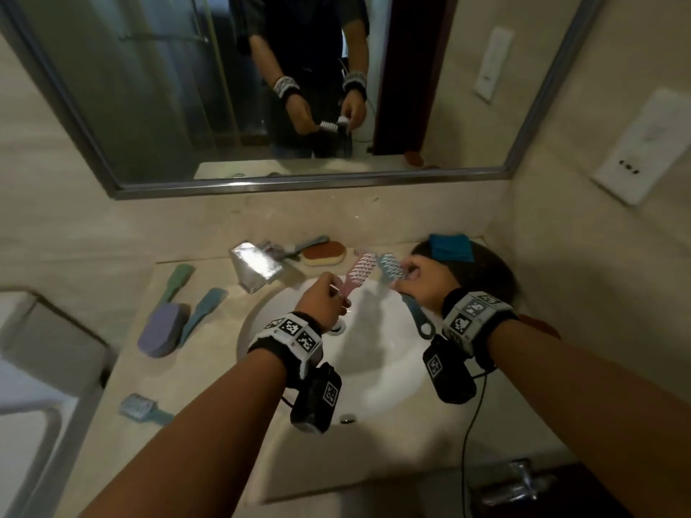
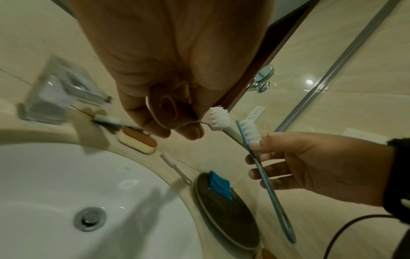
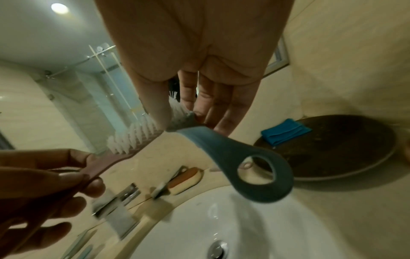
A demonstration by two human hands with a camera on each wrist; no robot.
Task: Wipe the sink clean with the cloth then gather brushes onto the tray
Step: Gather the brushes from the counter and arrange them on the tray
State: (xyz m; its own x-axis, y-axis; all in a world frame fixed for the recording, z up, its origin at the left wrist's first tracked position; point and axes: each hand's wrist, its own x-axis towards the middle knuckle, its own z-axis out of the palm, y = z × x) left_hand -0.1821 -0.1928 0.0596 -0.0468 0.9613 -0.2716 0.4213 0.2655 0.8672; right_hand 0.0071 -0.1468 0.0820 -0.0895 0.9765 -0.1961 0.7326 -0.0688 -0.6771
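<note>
My left hand (image 1: 334,297) grips the handle of a pink brush (image 1: 361,269) with white bristles, held up over the white sink (image 1: 374,368). Beside it, my right hand (image 1: 409,271) pinches a blue brush (image 1: 390,269) just below its head, its looped handle hanging toward me. The two brush heads nearly touch. A dark round tray (image 1: 490,274) sits at the back right of the counter with a folded blue cloth (image 1: 450,246) on it. The left wrist view shows the pink brush (image 2: 218,119), blue brush (image 2: 266,184) and tray (image 2: 226,219). The right wrist view shows the blue handle (image 3: 221,152) and cloth (image 3: 286,131).
A chrome faucet (image 1: 258,265) stands behind the basin, with an orange-topped sponge (image 1: 323,252) and a thin pink brush (image 2: 175,169) nearby. On the left counter lie a purple brush (image 1: 162,330), a teal brush (image 1: 203,312), a green brush (image 1: 177,282) and a pale blue brush (image 1: 144,407).
</note>
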